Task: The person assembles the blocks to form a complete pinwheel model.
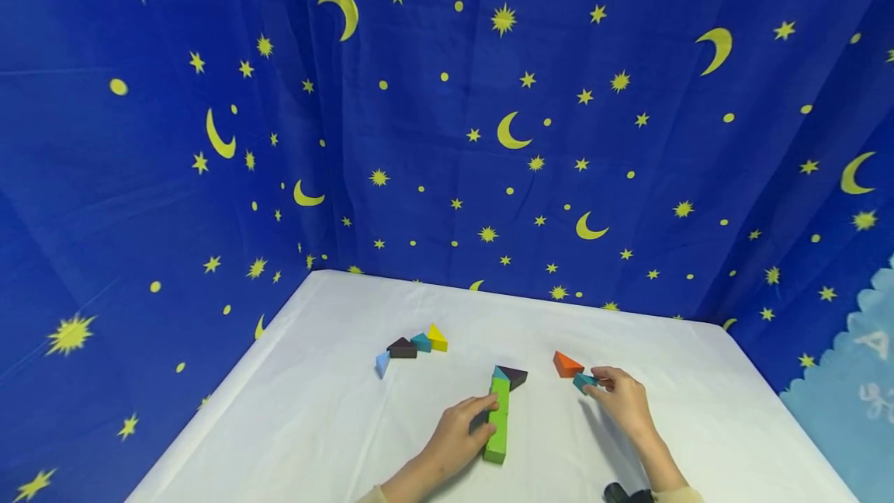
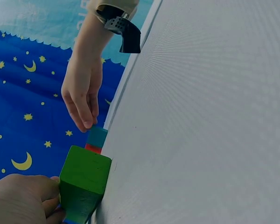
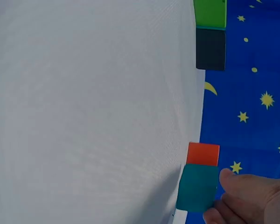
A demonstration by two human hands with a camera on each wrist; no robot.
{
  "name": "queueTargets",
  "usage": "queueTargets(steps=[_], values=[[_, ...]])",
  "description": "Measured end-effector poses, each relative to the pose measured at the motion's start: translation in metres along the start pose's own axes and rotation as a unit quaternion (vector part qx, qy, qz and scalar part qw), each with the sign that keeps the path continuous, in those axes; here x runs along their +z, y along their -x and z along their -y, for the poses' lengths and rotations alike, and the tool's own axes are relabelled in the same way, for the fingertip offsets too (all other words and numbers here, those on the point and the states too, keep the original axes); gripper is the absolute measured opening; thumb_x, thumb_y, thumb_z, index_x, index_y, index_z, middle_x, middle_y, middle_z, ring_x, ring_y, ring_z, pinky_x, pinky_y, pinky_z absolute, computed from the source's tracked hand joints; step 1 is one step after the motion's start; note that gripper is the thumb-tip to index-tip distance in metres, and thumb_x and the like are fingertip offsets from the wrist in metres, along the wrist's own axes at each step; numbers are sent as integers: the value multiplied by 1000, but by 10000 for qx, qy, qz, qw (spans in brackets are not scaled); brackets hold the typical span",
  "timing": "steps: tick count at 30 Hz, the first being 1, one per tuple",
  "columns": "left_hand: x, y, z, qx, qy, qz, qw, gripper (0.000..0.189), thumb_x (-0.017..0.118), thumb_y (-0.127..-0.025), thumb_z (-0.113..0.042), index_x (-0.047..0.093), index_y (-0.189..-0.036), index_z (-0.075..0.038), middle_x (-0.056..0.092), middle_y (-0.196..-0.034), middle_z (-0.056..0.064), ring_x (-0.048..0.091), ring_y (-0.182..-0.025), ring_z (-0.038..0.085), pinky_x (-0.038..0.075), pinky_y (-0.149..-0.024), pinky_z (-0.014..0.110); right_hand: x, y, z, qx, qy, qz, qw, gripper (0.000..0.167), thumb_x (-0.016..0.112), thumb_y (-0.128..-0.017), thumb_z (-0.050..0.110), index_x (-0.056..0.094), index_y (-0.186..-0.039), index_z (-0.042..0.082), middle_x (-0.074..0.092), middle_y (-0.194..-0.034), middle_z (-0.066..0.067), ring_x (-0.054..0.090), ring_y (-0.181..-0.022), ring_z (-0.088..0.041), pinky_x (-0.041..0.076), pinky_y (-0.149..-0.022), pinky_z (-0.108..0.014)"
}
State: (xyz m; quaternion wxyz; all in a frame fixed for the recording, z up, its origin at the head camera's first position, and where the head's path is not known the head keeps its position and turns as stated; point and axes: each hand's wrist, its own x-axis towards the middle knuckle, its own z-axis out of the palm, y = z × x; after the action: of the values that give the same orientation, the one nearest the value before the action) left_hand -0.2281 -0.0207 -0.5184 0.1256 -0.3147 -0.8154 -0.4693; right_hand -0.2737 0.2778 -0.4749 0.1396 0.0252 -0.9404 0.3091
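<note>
My left hand [image 1: 457,435] rests its fingertips against the left side of a row of green blocks [image 1: 497,441]. In the left wrist view the row's near green end [image 2: 85,170] stands beside those fingers. At the row's far end sit a small teal triangular block [image 1: 500,372] and a dark triangular block [image 1: 515,376]. My right hand [image 1: 624,400] pinches a teal triangular block [image 1: 582,383] between thumb and fingers. That block is close beside an orange-red triangular block [image 1: 567,365]; whether they touch, I cannot tell.
Farther left on the white table [image 1: 335,317] lies a curved line of triangular blocks: light blue [image 1: 382,364], dark [image 1: 402,348], teal [image 1: 421,342] and yellow [image 1: 437,338]. A blue curtain [image 1: 433,138] with yellow moons and stars surrounds the table.
</note>
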Motion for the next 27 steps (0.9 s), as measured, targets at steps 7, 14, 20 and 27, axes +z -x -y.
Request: queueTargets(steps=[7, 14, 20, 27], values=[[0, 1, -1, -62, 65, 47, 9999, 39, 64, -88, -7, 57, -125, 2, 65, -111, 3, 58, -110, 18, 47, -94, 33, 2, 0, -4, -32, 204, -192, 9996, 33, 73, -78, 9, 64, -103, -11, 64, -95, -24, 62, -86, -38, 52, -76, -49], [0, 0, -2, 62, 51, -3, 10000, 38, 64, -88, -6, 57, -124, 3, 66, -110, 4, 59, -109, 19, 48, -93, 34, 0, 4, -6, -111, 144, -342, 9993, 28, 71, -78, 5, 66, -102, -9, 65, -97, -24, 63, -88, -37, 52, -78, -48], [0, 0, 0, 20, 42, 49, 10000, 39, 63, -89, -7, 56, -125, 2, 65, -111, 3, 58, -110, 18, 47, -94, 33, -9, 1, 8, -641, -52, -612, 9961, 27, 71, -78, -1, 67, -103, -7, 65, -100, -22, 63, -90, -37, 52, -79, -48], [0, 0, 0, -53, 42, 71, 10000, 39, 64, -88, -8, 56, -126, 2, 65, -111, 2, 58, -109, 17, 47, -94, 33, 7, -20, 41, -953, -635, -310, 9929, 29, 70, -79, -2, 67, -108, -3, 66, -104, -18, 64, -95, -34, 53, -82, -42]])
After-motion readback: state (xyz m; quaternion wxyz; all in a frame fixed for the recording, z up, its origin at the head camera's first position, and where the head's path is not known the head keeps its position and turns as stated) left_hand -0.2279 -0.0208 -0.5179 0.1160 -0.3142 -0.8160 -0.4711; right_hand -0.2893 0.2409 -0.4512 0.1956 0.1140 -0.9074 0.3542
